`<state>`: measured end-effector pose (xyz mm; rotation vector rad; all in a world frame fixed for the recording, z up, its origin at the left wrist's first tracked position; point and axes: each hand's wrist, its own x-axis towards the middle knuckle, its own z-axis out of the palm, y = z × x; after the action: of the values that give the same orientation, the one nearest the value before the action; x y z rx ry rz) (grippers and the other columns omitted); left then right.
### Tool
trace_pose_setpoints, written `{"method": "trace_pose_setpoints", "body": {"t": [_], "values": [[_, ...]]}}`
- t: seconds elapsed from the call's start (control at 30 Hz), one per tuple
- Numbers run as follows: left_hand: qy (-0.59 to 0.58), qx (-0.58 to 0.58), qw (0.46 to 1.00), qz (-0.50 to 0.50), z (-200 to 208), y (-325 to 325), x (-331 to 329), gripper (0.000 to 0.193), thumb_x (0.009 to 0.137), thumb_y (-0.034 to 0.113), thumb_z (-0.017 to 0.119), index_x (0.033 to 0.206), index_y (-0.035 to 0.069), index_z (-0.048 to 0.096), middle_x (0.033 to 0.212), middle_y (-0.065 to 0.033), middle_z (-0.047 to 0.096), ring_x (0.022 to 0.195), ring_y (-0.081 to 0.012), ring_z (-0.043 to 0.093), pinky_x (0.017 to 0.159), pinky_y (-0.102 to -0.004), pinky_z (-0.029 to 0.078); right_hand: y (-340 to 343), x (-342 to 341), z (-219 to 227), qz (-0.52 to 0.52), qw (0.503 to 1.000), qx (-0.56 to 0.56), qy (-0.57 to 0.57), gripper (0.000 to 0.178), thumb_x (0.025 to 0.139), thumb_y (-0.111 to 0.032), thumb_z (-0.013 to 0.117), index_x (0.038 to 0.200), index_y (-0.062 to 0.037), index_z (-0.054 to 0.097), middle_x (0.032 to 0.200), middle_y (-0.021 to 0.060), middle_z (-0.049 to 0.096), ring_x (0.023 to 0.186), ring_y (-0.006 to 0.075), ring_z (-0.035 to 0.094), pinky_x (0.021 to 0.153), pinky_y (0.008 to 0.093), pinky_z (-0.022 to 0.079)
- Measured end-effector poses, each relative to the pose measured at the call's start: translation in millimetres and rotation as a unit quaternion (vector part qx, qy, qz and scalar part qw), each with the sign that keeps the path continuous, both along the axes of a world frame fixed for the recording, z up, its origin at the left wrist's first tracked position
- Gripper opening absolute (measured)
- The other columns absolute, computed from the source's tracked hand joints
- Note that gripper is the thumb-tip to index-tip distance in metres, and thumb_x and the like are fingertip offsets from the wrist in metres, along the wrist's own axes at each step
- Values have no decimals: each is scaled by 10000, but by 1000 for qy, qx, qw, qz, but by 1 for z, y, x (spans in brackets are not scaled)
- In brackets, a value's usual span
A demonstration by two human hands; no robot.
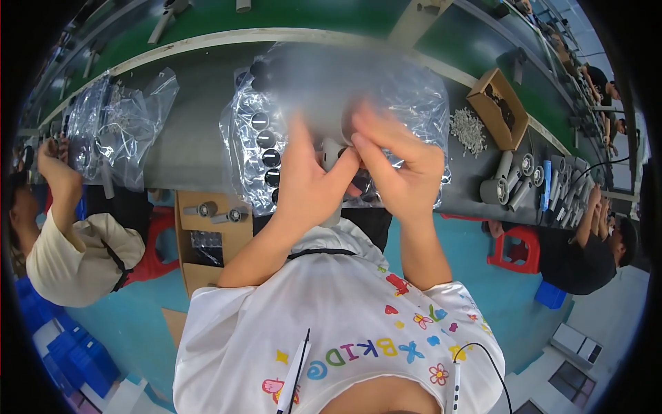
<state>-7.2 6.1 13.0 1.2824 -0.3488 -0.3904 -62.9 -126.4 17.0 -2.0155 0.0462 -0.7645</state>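
Both hands meet above a clear plastic bag (pixel 238 165) spread on the dark work surface. My left hand (pixel 307 169) is closed round a grey plastic part (pixel 332 153), its thumb along the near side. My right hand (pixel 400 155) pinches a dark, rounded piece (pixel 349 124) just beside the grey part; its exact kind is blurred. Whether the two pieces touch, I cannot tell. Several round black caps (pixel 265 139) with light marks lie in a column by my left hand. A hazy grey smear hides the area beyond my fingertips.
At right stand a cardboard box (pixel 507 114) of dark pieces, a pile of small pale parts (pixel 468 131) and several grey handled housings (pixel 494 190). Another plastic bag (pixel 131 124) lies left. An open carton (pixel 214 238) stands below the bench edge. People sit at both sides.
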Motion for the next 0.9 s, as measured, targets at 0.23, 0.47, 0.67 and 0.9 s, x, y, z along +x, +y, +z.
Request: {"method": "trace_pose_setpoints", "body": {"t": [0.23,0.47,0.67,0.9], "values": [[60,-32,997,-40,-5,11,6,534,941,132,706,1385,25,429,1159,-118,622,807,-154,678,544,-256,580,-3,-3,9,15,1000,8,12,264,846,-66,746,1109,-78,777,1078,111,772,971,261,755,1072,502,459],[54,21,997,-45,-10,15,6,485,946,187,717,1341,19,492,1034,-89,676,685,-117,658,543,-260,552,-2,-2,-4,10,991,131,-5,373,819,-18,780,1187,-57,733,1046,87,759,961,179,703,947,399,535],[11,30,999,-41,-16,16,3,569,932,180,722,1402,25,440,1082,-111,665,677,-148,671,544,-265,563,-4,2,-3,29,979,200,1,481,796,-49,822,1252,-34,666,1108,59,610,994,161,620,907,352,529],[261,-95,950,-144,-5,12,10,625,954,268,686,1430,90,321,1181,-168,602,660,-206,659,429,-294,543,-12,0,-16,80,972,217,44,350,836,33,771,1156,18,629,1167,69,611,1093,184,594,920,357,496]]}}
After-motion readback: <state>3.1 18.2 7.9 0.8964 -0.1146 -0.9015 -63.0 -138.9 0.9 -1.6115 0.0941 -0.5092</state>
